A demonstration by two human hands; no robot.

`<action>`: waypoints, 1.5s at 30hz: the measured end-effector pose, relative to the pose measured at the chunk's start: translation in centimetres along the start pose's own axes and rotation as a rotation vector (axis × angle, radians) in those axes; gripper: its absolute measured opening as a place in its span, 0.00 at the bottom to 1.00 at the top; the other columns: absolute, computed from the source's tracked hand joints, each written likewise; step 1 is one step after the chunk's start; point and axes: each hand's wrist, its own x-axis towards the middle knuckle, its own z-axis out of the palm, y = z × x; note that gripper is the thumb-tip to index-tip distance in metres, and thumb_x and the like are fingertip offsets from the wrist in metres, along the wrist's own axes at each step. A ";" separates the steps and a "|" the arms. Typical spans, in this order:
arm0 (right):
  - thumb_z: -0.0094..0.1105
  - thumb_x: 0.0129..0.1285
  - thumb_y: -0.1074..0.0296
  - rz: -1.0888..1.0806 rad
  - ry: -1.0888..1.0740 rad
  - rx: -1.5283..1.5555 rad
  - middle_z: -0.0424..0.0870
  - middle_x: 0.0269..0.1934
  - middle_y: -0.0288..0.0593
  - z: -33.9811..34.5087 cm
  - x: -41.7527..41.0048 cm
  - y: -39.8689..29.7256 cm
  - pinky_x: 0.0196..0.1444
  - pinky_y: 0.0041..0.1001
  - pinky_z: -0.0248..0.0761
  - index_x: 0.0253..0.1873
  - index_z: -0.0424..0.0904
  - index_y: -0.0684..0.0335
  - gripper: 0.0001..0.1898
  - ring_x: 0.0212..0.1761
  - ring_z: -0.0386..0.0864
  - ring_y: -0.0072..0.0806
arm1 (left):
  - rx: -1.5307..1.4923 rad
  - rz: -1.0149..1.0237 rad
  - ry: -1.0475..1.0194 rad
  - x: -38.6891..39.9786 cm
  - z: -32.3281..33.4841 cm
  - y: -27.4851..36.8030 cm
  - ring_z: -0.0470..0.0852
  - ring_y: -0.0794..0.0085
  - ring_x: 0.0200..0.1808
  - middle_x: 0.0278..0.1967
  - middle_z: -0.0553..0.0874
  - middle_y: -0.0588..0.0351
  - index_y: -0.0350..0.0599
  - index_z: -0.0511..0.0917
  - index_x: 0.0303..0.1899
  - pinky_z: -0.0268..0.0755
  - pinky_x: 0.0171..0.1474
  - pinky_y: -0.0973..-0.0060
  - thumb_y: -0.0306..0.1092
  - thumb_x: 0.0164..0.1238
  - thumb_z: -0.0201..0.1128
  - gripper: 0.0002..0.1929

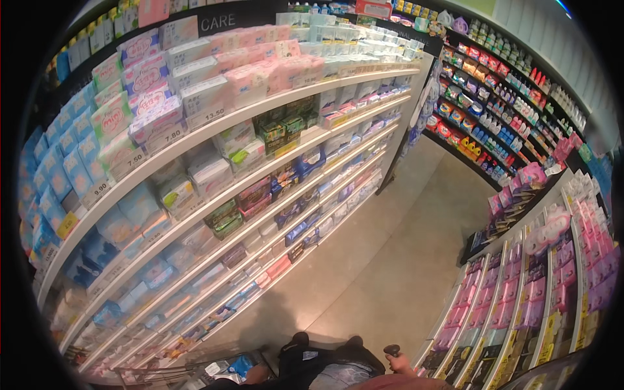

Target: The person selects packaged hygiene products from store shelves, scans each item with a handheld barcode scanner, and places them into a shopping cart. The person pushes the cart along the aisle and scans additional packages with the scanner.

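Observation:
At the bottom edge, my right hand (400, 364) is closed around a small dark handheld object (392, 349) with a rounded top; its exact kind is unclear. My left hand (257, 374) is low at the bottom, beside a blue plastic package (241, 364) and a white packet (213, 369). These lie in what looks like a wire cart or basket (146, 371). The left fingers are too small and blurred to read, so a grip cannot be confirmed. Between the hands are my dark clothing and two dark shoes (300, 338).
A long white shelf unit (273, 108) with packs of sanitary pads (204, 100) and price tags runs along the left. Pink and purple packs (487, 297) fill shelves at right. Detergent shelves (487, 102) stand at the far end. Concrete floor (385, 243) lies between.

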 end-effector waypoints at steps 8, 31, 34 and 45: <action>0.70 0.64 0.53 -0.085 0.022 0.027 0.82 0.27 0.43 -9.2 7.7 -2.5 0.25 0.33 0.75 0.47 0.82 0.70 0.22 0.23 0.82 0.31 | -0.224 -0.489 0.063 1.1 0.4 8.5 0.90 0.56 0.44 0.48 0.90 0.48 0.46 0.81 0.55 0.82 0.49 0.58 0.45 0.71 0.59 0.18; 0.67 0.65 0.39 0.199 -0.018 0.103 0.80 0.25 0.42 -24.5 22.7 8.2 0.25 0.39 0.66 0.48 0.85 0.66 0.29 0.22 0.74 0.33 | -0.366 -0.463 -0.067 6.5 -5.7 27.0 0.83 0.61 0.57 0.54 0.85 0.42 0.37 0.80 0.60 0.72 0.60 0.64 0.53 0.81 0.51 0.27; 0.68 0.65 0.40 0.079 0.033 0.229 0.79 0.24 0.40 -26.9 25.9 5.5 0.23 0.37 0.65 0.47 0.85 0.65 0.28 0.21 0.73 0.31 | -0.272 -0.167 -0.168 9.0 -8.1 30.4 0.84 0.57 0.55 0.51 0.86 0.41 0.37 0.82 0.55 0.74 0.58 0.62 0.53 0.75 0.56 0.26; 0.63 0.68 0.38 0.093 0.058 0.074 0.70 0.18 0.33 -34.6 30.0 -8.8 0.21 0.35 0.63 0.46 0.85 0.61 0.26 0.18 0.69 0.26 | -0.041 0.449 -0.245 15.7 -13.4 39.2 0.89 0.46 0.49 0.40 0.89 0.39 0.37 0.88 0.43 0.79 0.52 0.56 0.52 0.59 0.70 0.24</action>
